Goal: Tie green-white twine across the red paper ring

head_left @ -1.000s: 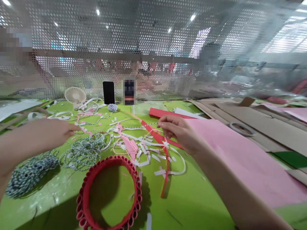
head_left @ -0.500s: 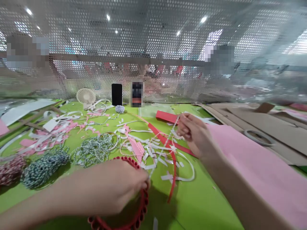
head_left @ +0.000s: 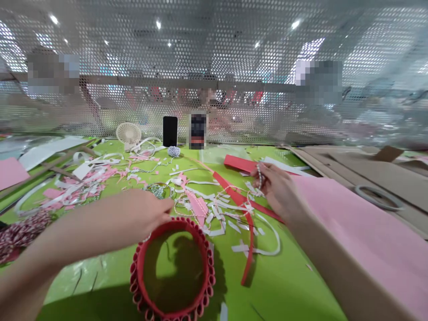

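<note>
A red ring (head_left: 140, 272) edged with small rolled loops sits on the green table in front of me. My left hand (head_left: 152, 211) is above its far left rim, fingers closed; whatever they may hold is hidden. A small white bit shows below that hand at the rim. Farther right, my right hand (head_left: 276, 185) pinches a twisted whitish cord (head_left: 259, 174) with dark flecks, beside a red folded strip (head_left: 239, 163). Between the hands lie a long red paper strip (head_left: 230, 191), a pink scrap (head_left: 197, 206) and many white paper cuttings.
Pink and white scraps cover the left side, near a red-and-white cord bundle (head_left: 25, 234). A small fan (head_left: 129, 133), a phone (head_left: 170, 131) and a cord ball (head_left: 174, 152) stand at the back. Pink paper (head_left: 354, 232), cardboard (head_left: 354, 167) and a grey ring (head_left: 379, 197) lie right.
My left hand has moved left and away from the ring's right side, uncovering the ring. The cord that stretched between both hands now shows only at my right hand. The view has shifted slightly.
</note>
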### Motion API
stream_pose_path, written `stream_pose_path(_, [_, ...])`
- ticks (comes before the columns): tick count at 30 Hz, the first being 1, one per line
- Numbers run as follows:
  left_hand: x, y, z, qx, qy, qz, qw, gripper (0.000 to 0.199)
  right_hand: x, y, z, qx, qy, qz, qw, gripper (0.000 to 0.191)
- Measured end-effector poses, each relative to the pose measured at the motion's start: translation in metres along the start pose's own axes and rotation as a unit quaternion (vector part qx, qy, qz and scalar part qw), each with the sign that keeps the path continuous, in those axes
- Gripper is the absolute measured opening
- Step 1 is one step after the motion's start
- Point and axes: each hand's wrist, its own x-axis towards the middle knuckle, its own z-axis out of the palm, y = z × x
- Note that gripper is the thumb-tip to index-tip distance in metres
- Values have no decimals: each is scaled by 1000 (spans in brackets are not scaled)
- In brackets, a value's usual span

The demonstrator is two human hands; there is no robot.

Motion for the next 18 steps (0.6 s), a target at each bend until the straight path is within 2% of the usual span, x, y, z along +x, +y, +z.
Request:
stream_pose_path(2, [3,-14,-17,-58,-142,15,988,28,-9,-2,8,-10,-38,3,999,14])
stream_pose_path(3, [5,-21,-22,-91,-178,29,979,28,-13,-2,11,-10,-49,-3,999,16])
stream_pose_path(4, [7,-29,-25,-107,-179,33,977,28,-15,-3,12,-4,-52,-15,999,17])
stream_pose_path(5, [11,-36,-26,-99,-147,24,984,28,-17,-4,14,8,-50,-30,998,19])
stream_pose_path(7, [20,-50,-21,-14,-56,-41,998,27,-18,-6,13,47,-32,-51,997,20])
stream_pose_path(8, [26,-55,-16,30,-32,-73,996,26,-17,-6,13,66,-20,-54,996,20])
stream_pose_path(10, [39,-63,-6,63,-14,-98,993,26,-15,-7,10,93,-3,-46,995,22])
stream_pose_path(12, [48,-65,3,69,-8,-96,993,23,-13,-8,8,99,6,-36,994,25])
stream_pose_path(18, [57,-50,12,61,6,-54,997,22,-15,-10,9,86,21,-55,995,17])
